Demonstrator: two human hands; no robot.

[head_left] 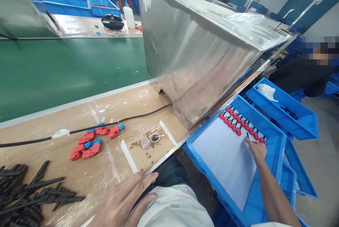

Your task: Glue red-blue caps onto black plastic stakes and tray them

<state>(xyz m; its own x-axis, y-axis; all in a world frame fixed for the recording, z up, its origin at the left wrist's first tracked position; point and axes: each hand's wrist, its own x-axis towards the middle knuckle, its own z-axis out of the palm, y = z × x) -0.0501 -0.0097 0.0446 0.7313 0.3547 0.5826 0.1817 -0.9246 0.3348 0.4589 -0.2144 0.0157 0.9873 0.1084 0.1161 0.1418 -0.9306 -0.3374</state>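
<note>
My right hand (256, 150) reaches into a blue tray (278, 152) and pinches a small plastic part (247, 135). Only its dark, bluish tip shows; the fingers hide the rest. Beside it, rows of red parts (233, 125) with blue and black ends lie on a white sheet (225, 156) in the tray. My left hand (124, 198) is flat by the table edge, fingers stretched out and holding nothing. Nearest to it are loose red and blue parts (86, 145), a pile of black plastic pieces (34, 191) and a small cup of dark liquid (155, 137) with a swab in it.
A clear lid (145, 143) sits beside the cup amid brown drips. A black cable (143, 114) crosses the wooden table (111, 156) towards a large metal hood (201, 60). Behind runs a green belt (74, 71). Another blue tray (304, 121) and a person (296, 71) are at right.
</note>
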